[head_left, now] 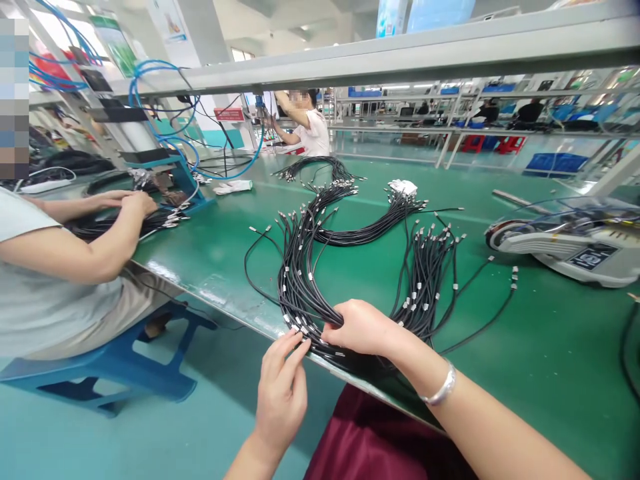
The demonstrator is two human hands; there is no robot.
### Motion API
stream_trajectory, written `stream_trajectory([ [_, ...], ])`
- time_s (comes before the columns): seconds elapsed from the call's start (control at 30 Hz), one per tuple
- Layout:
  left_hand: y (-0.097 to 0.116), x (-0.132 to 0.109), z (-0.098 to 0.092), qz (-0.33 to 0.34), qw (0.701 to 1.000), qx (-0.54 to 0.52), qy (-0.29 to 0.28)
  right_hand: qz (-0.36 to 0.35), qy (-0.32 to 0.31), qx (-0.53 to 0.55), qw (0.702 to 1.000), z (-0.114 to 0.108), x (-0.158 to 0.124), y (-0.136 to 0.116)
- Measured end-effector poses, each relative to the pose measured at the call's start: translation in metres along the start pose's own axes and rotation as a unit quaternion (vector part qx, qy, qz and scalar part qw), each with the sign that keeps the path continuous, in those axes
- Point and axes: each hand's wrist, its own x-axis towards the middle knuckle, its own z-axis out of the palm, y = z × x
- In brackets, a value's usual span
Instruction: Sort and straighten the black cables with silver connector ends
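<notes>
The green table, a smooth matte mat over a metal-edged bench, carries everything here, with a white, rounded tape dispenser of glossy plastic sitting well off to the right. At the left end a co-worker's arm reaches over another dark heap of leads beside a blue fixture fed by coiled blue hoses. The cable bundle lies near the front edge of the table, a long fan of thin black rubbery leads, each tipped with a small silvery metal plug, and a second cluster rests just beside it. These leads look light, limp and prone to tangling, so they would likely handle best gathered by the black sheath close behind the plugs, not by the plugs themselves. The right hand, with a silver bangle on its wrist, is curled down over the near end of the bundle, fingers closed around several leads. The left hand is raised at the table edge, its fingertips pinching at the plug ends.
</notes>
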Motion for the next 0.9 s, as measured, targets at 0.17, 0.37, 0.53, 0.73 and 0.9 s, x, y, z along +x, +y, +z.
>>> stream_trajectory([
  [0.17,0.004,0.004,-0.003,-0.022,1.0,-0.015,0.002,-0.015,-0.013,0.012,1.0,-0.001,0.001,0.004],
  [0.37,0.041,0.026,-0.021,-0.289,0.932,-0.217,-0.015,0.004,-0.061,0.138,0.989,-0.019,-0.004,0.004],
  [0.53,0.073,0.067,-0.025,-0.483,0.687,-0.533,-0.103,0.005,-0.06,0.152,0.987,-0.039,-0.008,-0.003],
  [0.73,0.082,0.077,-0.011,-0.456,0.647,-0.573,-0.214,0.025,-0.055,0.149,0.987,-0.044,-0.01,-0.009],
  [0.9,0.079,0.072,-0.008,-0.481,0.628,-0.587,-0.175,-0.001,-0.04,0.141,0.989,-0.048,-0.014,-0.01],
])
